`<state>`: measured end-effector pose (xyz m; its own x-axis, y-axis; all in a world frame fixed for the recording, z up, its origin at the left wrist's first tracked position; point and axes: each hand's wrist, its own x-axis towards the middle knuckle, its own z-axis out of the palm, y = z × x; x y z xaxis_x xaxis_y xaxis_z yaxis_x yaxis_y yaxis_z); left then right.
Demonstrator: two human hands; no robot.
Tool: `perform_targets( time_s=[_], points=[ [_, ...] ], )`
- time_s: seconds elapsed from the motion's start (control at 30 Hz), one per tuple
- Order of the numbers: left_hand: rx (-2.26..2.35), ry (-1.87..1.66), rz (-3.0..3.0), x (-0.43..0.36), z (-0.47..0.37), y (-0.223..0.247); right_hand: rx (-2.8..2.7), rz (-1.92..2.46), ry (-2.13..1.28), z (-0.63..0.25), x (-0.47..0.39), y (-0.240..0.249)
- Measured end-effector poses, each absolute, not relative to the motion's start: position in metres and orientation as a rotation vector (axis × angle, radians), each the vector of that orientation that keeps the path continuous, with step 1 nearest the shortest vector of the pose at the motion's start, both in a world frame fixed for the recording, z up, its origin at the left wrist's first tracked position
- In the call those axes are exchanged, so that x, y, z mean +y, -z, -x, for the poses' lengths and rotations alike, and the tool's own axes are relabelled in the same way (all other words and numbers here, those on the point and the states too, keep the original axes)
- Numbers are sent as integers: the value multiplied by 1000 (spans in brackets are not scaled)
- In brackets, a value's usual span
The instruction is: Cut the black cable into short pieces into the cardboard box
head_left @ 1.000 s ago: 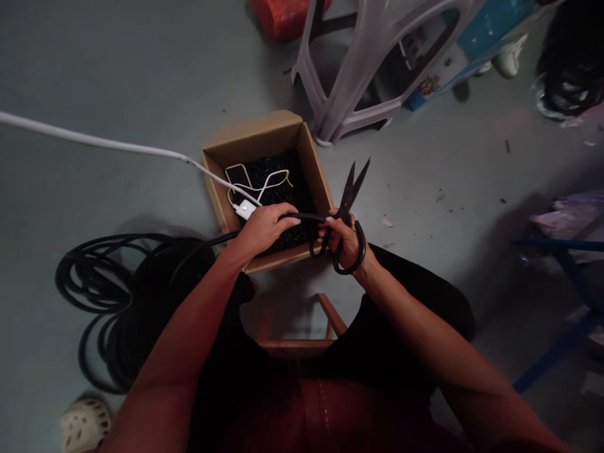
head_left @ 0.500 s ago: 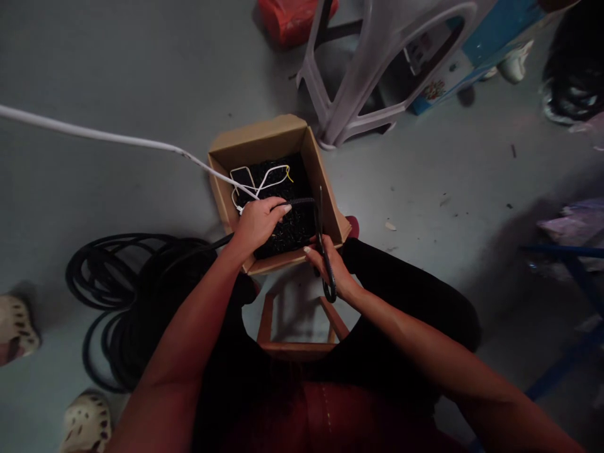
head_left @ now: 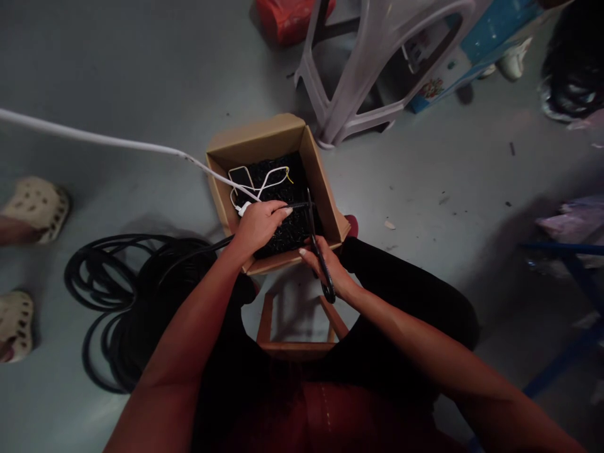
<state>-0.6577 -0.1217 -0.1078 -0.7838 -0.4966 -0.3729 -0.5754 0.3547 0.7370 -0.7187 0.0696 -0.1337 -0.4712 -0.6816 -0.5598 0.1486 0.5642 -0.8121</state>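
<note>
My left hand point(head_left: 265, 221) pinches a thin black ribbed tube point(head_left: 298, 205) above an open cardboard box point(head_left: 258, 138). The tube's end reaches right, to the blades of a pair of dark scissors point(head_left: 311, 217). My right hand point(head_left: 333, 264) is wrapped round the scissors' handles at the box's near right corner, blades pointing away from me. Small black cut pieces point(head_left: 283, 242) fill the bottom of the box. From under my left wrist a black length runs left to a large coil of black tubing point(head_left: 101, 277) beside my leg.
A phone point(head_left: 241, 178) and a white cable point(head_left: 117, 141) lie in and across the box. Beyond it stand a grey plastic stool point(head_left: 349, 94), a red bag point(head_left: 285, 22) and a blue carton point(head_left: 495, 38). Another person's clogs point(head_left: 40, 207) are at the left.
The scissors have swung left, and their blades now meet the tube's end. A length that stuck out past them no longer shows. The person at the left has stepped to another spot.
</note>
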Motion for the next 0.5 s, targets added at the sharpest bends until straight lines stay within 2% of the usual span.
perform_targets(
  time_s=[0.5],
  points=[
    [2494, -1388, 953, -117, 659, 106, 1802, 450, 1048, 721, 69, 132]
  ],
)
